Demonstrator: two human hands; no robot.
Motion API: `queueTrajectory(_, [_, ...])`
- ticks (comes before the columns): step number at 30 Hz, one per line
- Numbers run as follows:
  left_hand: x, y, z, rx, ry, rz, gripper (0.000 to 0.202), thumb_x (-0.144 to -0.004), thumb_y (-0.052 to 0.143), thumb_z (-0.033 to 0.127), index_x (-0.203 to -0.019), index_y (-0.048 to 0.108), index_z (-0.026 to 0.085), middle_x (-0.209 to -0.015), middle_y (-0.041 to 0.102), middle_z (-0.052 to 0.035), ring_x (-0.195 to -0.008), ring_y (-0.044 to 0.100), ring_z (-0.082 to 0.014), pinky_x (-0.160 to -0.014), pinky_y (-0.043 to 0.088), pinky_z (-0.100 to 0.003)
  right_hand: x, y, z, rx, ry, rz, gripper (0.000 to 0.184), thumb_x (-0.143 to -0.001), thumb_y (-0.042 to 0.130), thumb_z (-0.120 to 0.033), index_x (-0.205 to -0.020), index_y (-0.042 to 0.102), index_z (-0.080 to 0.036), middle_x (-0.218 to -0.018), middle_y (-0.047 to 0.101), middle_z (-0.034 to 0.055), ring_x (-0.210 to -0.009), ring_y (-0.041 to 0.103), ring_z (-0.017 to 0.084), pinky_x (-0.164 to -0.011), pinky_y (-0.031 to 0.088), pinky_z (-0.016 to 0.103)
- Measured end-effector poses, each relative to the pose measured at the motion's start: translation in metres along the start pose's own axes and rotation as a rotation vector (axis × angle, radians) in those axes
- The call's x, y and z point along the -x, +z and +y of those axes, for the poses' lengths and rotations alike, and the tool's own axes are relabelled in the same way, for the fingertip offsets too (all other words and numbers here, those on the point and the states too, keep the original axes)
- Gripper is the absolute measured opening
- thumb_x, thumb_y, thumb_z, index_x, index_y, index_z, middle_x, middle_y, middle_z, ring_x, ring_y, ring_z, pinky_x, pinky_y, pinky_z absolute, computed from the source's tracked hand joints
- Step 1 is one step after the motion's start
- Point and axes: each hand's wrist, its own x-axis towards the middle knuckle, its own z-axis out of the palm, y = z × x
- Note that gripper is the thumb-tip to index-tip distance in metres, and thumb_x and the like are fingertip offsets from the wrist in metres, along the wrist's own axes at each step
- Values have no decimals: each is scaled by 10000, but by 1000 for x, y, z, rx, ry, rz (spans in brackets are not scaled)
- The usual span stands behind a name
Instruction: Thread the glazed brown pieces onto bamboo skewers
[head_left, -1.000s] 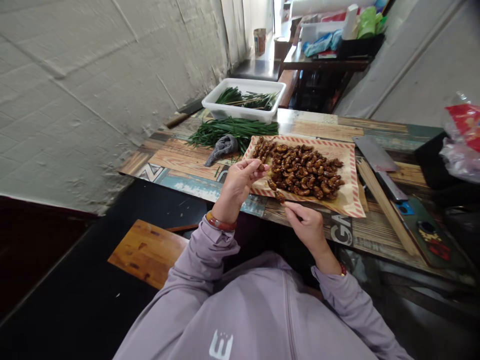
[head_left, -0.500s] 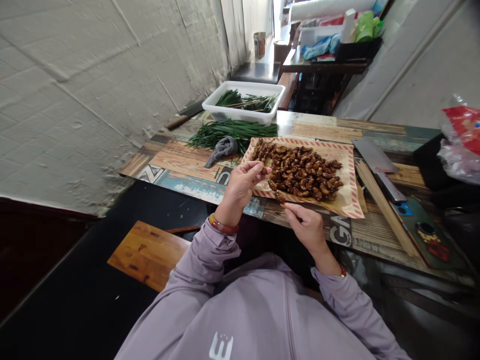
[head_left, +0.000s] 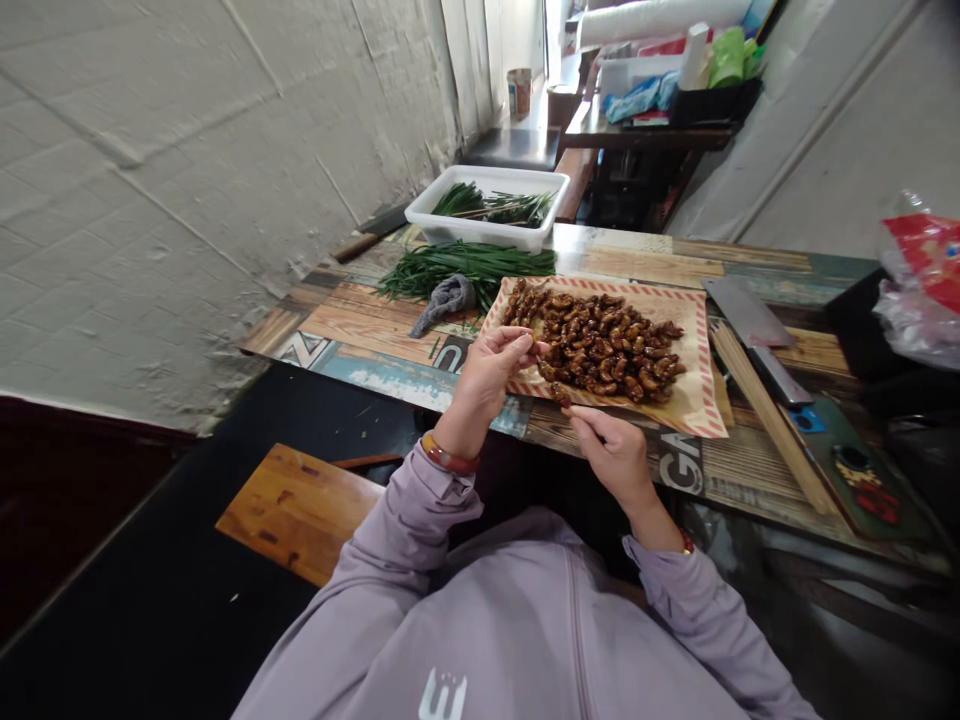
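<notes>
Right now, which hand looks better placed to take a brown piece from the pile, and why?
Probably the left hand: it appears at the left edge of the pile, though it seems to pinch something small. The right hand grips what looks like a skewer of brown pieces.

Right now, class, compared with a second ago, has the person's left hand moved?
Yes; the left hand has shifted slightly rightward, judged against the striped paper.

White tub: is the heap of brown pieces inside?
No, the brown pieces lie heaped on striped paper, while the white tub holds green leaves.
</notes>
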Motion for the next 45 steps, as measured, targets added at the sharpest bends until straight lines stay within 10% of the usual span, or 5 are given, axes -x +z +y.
queueTrajectory(45, [8, 17, -5, 29, -56, -58, 466, -651, 813, 326, -1031, 597, 164, -822, 717, -34, -608, 590, -65, -650, 455, -205, -2, 0, -2, -54, 167, 17, 234, -893, 519, -323, -878, 716, -196, -605, 690, 5, -563, 657, 154, -552, 502, 243])
